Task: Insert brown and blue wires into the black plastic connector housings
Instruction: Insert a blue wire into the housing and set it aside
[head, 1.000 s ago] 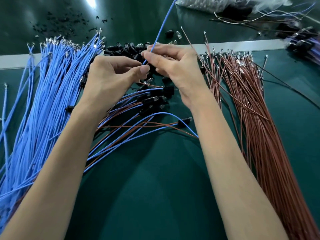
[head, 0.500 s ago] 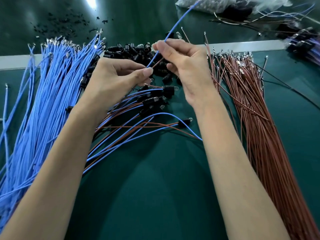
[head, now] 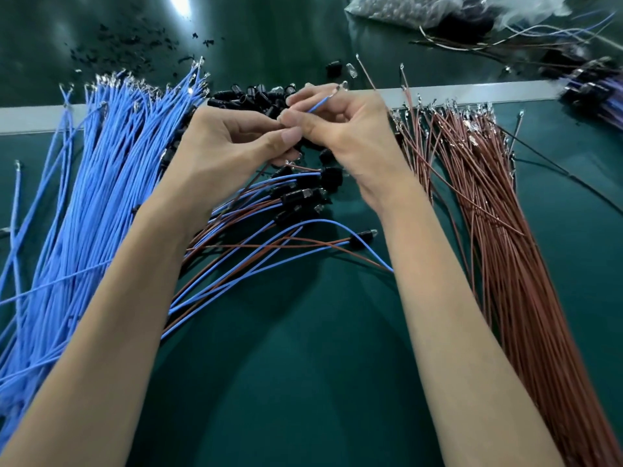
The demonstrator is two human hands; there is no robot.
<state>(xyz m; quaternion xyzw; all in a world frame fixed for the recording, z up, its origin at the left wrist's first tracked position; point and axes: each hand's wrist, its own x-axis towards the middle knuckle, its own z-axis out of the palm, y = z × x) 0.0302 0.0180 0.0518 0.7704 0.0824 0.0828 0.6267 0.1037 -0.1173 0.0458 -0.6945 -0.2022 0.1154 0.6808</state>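
My right hand (head: 350, 129) pinches the end of a blue wire (head: 318, 105), whose metal terminal (head: 339, 88) pokes up past the fingers. Thumb and forefinger of my left hand (head: 232, 143) pinch a small connector housing (head: 282, 122) that the fingertips mostly hide. The two hands touch at the fingertips above a pile of loose black housings (head: 256, 96). A thick bundle of blue wires (head: 101, 197) lies to the left and a bundle of brown wires (head: 488, 214) to the right.
Several housings with blue and brown wires fitted (head: 296, 197) lie under my hands on the green mat (head: 303, 365). A white strip (head: 472, 92) runs across the back. Behind it sit plastic bags (head: 404, 8), stray wires and black bits (head: 135, 42).
The blue wire stood up long past my right hand before; now only its short terminal end shows above the fingers. Both hands have closed together, fingertip to fingertip.
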